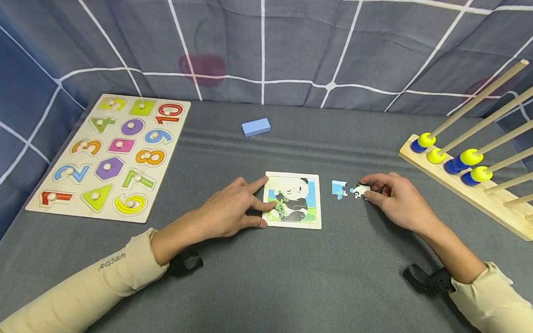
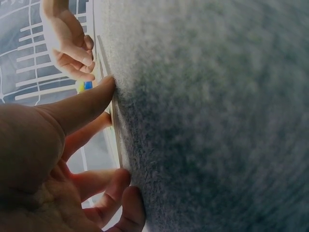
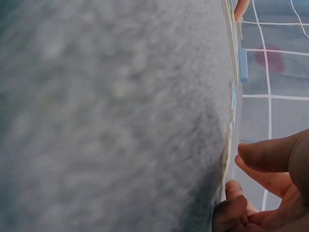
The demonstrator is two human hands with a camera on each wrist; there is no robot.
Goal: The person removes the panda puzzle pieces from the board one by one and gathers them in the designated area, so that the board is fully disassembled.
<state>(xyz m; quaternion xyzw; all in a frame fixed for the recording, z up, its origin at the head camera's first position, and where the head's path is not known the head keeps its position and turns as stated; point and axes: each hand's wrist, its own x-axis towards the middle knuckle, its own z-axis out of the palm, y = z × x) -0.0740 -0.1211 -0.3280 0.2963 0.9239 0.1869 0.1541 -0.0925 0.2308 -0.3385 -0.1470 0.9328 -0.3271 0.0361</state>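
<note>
A panda jigsaw puzzle in a pale square frame lies flat on the table. My left hand rests along its left side, fingers spread: one fingertip at the upper corner, another over the picture, the thumb at the lower corner. To the right of the frame are loose jigsaw pieces, a blue one with green on it and a black-and-white one, lying close together. My right hand holds the black-and-white piece at its right end between thumb and index finger. In the right wrist view the thumb partly hides the index finger.
A number-and-shape peg board lies on the left. Behind the puzzle is a blue block. At the right stands a wooden rod rack with yellow and blue beads, its rods slanting upward. A checked curtain hangs along the back.
</note>
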